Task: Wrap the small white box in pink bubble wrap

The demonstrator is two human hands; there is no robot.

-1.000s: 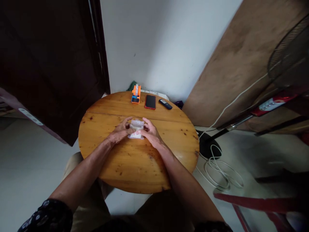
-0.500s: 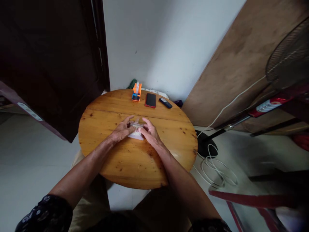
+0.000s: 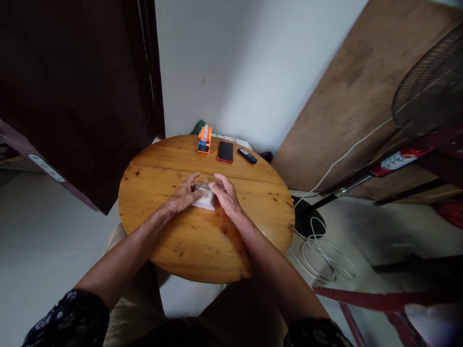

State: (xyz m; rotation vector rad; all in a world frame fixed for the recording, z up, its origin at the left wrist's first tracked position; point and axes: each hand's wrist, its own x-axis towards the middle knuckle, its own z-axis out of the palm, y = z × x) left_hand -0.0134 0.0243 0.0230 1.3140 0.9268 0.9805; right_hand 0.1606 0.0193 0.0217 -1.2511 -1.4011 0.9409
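A small white box point(image 3: 206, 201), with a faint print on top, rests on the round wooden table point(image 3: 202, 241). My left hand point(image 3: 184, 196) grips its left side, thumb lying on the top face and fingers reaching behind. At the box's far right edge, the thumb of my right hand point(image 3: 224, 193) touches it, and the fingers curve round that side. A short translucent strip point(image 3: 206, 182) shows at the far edge between the hands; its detail is blurred.
Toward the back of the table stand an orange-and-blue tape dispenser point(image 3: 204, 140), a dark phone with red edges point(image 3: 225, 152) and a small dark-blue keypad phone point(image 3: 247, 155). A pedestal fan point(image 3: 430, 91) and a coiled white cable point(image 3: 321, 253) are to the right.
My right thumb has shifted from the box's top to its far right edge. The strip that stood up behind the box now appears lower. My left hand keeps its hold.
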